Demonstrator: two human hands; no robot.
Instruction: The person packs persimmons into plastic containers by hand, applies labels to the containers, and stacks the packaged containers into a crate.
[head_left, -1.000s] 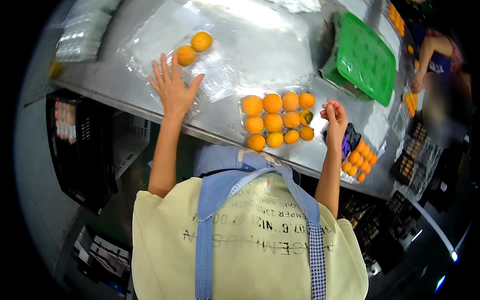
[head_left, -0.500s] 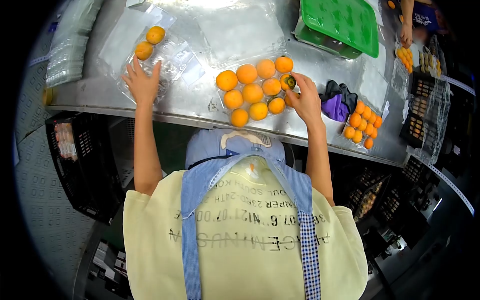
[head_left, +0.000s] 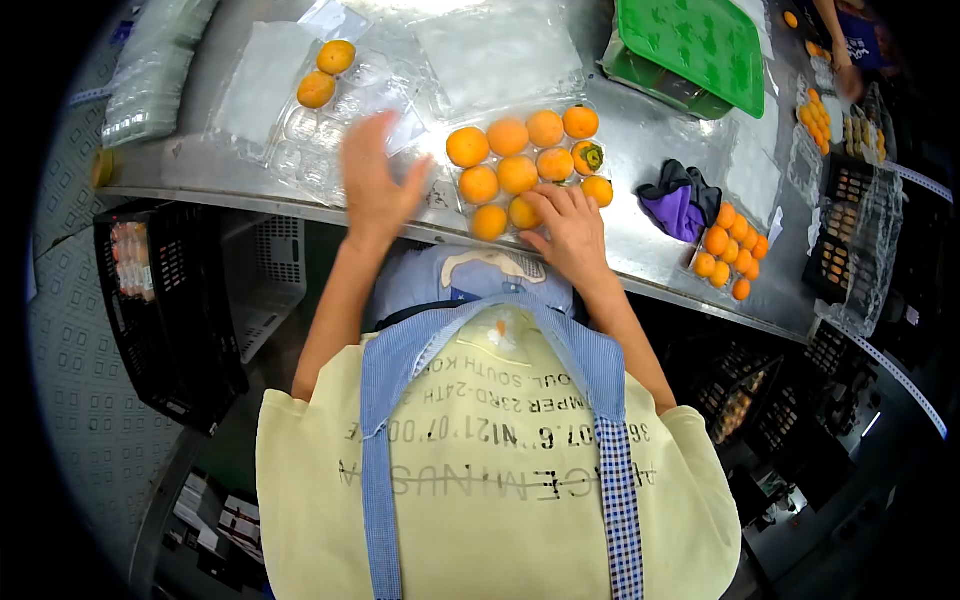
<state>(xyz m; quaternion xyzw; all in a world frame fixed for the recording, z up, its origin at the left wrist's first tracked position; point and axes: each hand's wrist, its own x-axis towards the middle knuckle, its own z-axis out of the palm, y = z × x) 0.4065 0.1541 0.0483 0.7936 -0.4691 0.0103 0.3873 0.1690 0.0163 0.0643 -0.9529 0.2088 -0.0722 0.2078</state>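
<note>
A clear plastic tray full of orange persimmons [head_left: 516,174] lies before me, one showing its green calyx [head_left: 588,157]. My right hand [head_left: 574,232] reaches over the tray's front edge, its fingers and thumb closed around a persimmon [head_left: 522,212] in the front row. Left of that tray hovers my left hand [head_left: 378,195], blurred, thumb spread from the fingers and nothing seen in it. Farther left, a second clear tray [head_left: 305,160] holds two persimmons [head_left: 326,74] at its back left; its other hollows look unfilled.
A green-lidded box [head_left: 690,50] stands at the back right. Purple-black gloves [head_left: 680,203] lie beside another persimmon tray [head_left: 735,245]. Stacked clear trays [head_left: 160,70] rise at the left edge. Another person's hand [head_left: 848,80] appears at far right. Black crates [head_left: 160,310] sit below the table.
My left hand has left the sparsely filled tray, moving right toward the full one. My right hand has shifted left and forward-edge-ward, from the right-end persimmons to a front-row one.
</note>
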